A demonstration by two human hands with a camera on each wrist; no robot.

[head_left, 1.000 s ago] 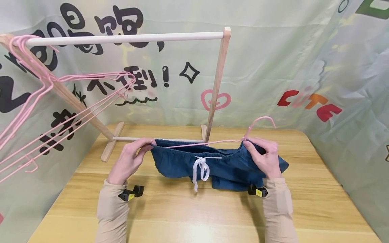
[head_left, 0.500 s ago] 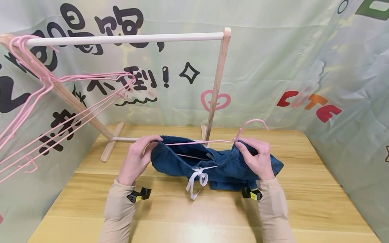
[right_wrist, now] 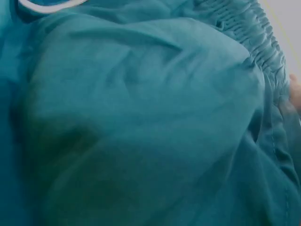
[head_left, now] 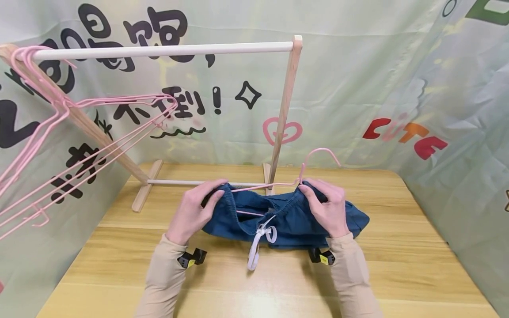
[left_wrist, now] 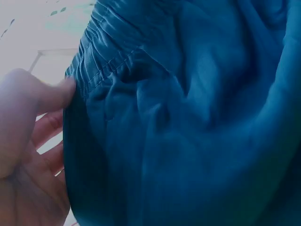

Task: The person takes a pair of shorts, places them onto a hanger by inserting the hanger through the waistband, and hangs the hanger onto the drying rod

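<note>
Blue shorts (head_left: 294, 227) with a gathered waistband and a white drawstring bow (head_left: 262, 232) hang between the two hands above the table. My left hand (head_left: 195, 210) pinches the left end of the waistband; the left wrist view shows its thumb on the gathered fabric (left_wrist: 108, 52). At the other side my right hand (head_left: 328, 205) grips the waistband together with the pink hanger (head_left: 274, 184) near its neck. The hanger's hook rises above that hand, and its bar shows inside the waist opening. Cloth hides the hanger's ends. Mostly blue fabric (right_wrist: 150, 103) fills the right wrist view.
A rack with a white rail (head_left: 167, 50) and wooden legs stands on the wooden table (head_left: 397, 265) at the back left. Several pink hangers (head_left: 63, 104) hang at the rail's left end. A printed curtain (head_left: 358, 88) encloses the back and sides.
My left hand has moved right with the waistband's left end, drawing the hands closer together. The right hand, with the hanger, has shifted left. The waist opening has slackened and the bow hangs lower.
</note>
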